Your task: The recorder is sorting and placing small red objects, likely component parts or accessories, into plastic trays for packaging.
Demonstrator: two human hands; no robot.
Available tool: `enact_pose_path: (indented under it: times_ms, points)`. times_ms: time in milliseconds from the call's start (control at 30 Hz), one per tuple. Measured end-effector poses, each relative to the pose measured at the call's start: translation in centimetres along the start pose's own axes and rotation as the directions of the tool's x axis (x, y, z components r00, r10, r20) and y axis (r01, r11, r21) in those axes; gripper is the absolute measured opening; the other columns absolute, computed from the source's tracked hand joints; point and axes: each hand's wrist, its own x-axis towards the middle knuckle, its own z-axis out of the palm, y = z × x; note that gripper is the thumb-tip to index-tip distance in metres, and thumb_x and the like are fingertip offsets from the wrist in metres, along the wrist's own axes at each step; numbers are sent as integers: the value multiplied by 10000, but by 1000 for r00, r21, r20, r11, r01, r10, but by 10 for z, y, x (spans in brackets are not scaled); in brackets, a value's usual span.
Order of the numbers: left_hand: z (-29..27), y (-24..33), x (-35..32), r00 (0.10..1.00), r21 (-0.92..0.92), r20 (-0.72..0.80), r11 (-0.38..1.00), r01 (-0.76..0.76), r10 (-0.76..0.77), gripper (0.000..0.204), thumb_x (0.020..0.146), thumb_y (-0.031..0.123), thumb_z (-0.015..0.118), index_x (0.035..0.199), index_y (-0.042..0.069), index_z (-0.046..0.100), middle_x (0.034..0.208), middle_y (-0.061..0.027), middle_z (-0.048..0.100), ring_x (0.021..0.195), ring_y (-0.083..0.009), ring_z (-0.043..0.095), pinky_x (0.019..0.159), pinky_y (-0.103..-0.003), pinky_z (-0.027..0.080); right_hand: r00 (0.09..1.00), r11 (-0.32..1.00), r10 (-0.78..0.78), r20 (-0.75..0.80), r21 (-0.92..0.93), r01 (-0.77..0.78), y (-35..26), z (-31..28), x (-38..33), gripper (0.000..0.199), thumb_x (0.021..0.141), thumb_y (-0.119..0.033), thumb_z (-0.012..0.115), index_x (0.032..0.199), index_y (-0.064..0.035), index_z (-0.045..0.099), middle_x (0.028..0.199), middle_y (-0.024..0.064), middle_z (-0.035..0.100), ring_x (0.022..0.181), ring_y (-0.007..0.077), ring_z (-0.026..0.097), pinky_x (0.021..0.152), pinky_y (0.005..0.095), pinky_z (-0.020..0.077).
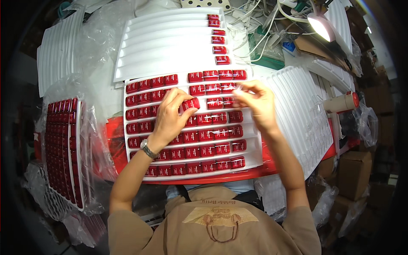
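A cluttered table (108, 91) is seen, covered by stacks of white ribbed plastic trays and clear plastic wrap. At its centre a white ribbed plastic tray (255, 158) is laid on a red board (114, 140), its grooves filled with rows of small red rectangular glossy blocks (207, 150). A second white tray (170, 46), mostly bare, is placed just beyond it. A wrapped tray of red blocks (61, 144) is stood at the left edge. A lit white lamp (321, 26) is noted at the upper right. The left hand (170, 119) is rested on the central tray, its fingers (190, 113) closed around one red block (191, 103) lifted slightly askew in the third row. The right hand (257, 104) is held above the tray's right side, its fingers (243, 94) pinched on something small; what cannot be told
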Motion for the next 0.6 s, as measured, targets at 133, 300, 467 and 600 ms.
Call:
enact_pose_path:
  times_ms: [133,300,467,600]
  points:
    - [6,41,-2,992,-160,-123,987,-28,8,313,704,79,763,956,-7,600,930,-124,558,841,-246,576,706,-331,479,959,948,-237,-157,-255,192,17,52,-5,127,753,-27,749,768,-7,624,664,23,599,560,58,549,476,207,436]
    - [14,37,-9,969,-79,-239,993,-89,68,287,713,25,739,963,-21,606,933,-130,558,833,-255,578,698,-340,482,875,669,-472,106,-603,434,19,58,-26,191,790,-141,714,867,23,653,747,137,582,646,254,572,551,337,445]
    - [-8,10,-1,994,196,7,974,-109,110,245,742,81,728,938,-22,624,911,-102,551,822,-232,560,733,-327,461,943,429,-323,-73,-900,77,-37,-77,-27,251,878,-154,599,1079,-4,619,995,139,645,883,221,616,758,310,483]
    - [17,6,13,978,51,193,995,-89,78,230,743,84,727,925,-18,628,891,-98,528,807,-238,557,728,-332,470,822,-302,-445,-355,-804,-511,-23,-276,-14,421,865,-287,602,1191,-26,546,1263,230,483,1058,432,527,856,503,441]
